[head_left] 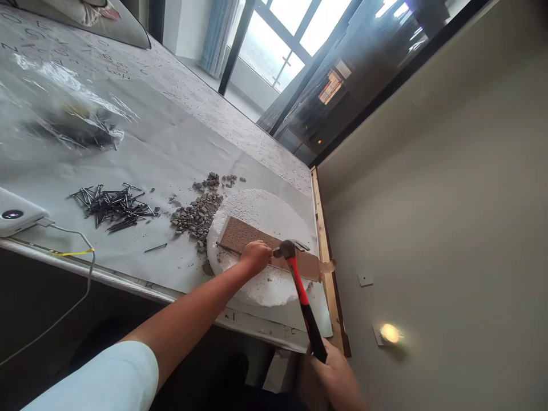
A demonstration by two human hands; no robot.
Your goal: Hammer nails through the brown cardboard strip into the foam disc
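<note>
My right hand (336, 371) is wrapped round the black lower grip of a claw hammer (302, 291) with a red upper handle. The hammer's dark head is over a flat brown board (246, 233) dotted with many small holes. Close beside the head's striking face, my left hand (256, 257) is closed with its fingers pinched; whatever they hold is hidden. Under the board lies a round white foam disc (261, 205) with a rough surface. Grey gravel (197, 217) is heaped against the disc's left edge.
Loose nails (115, 205) lie in a pile on the sheet-covered table, with a single nail (155, 248) nearer the disc. A clear plastic bag (77, 117) sits behind them. A white power bank (19, 214) trails a cable over the front edge. The wall (428, 228) stands at right.
</note>
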